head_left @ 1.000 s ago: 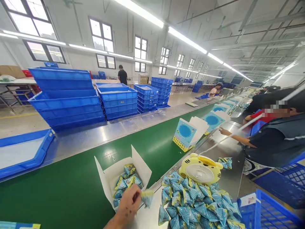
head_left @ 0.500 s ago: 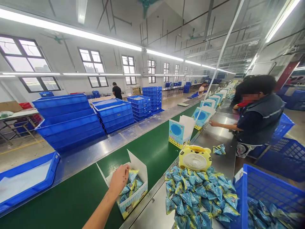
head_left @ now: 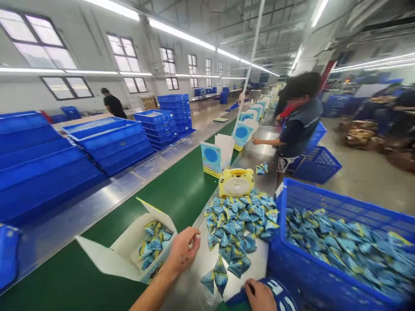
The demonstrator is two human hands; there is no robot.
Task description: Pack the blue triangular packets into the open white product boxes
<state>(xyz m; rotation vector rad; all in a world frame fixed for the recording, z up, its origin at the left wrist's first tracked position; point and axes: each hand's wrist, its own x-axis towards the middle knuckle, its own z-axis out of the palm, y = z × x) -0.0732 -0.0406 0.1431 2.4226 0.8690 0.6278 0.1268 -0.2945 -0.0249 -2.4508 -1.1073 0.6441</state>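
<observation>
Two hands: left (head_left: 183,251) raised, right (head_left: 256,295) low

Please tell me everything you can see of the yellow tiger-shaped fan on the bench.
The yellow tiger-shaped fan is a small, glossy-looking plastic body shaped like a cartoon tiger's head, with rounded ears on top and dark markings. A round white grille with fine radial lines fills its face. It stands upright, facing the person, on the steel bench beside the green conveyor belt. Blue foil sachets are heaped against its lower edge. The left hand and right hand are apart from it.
</observation>
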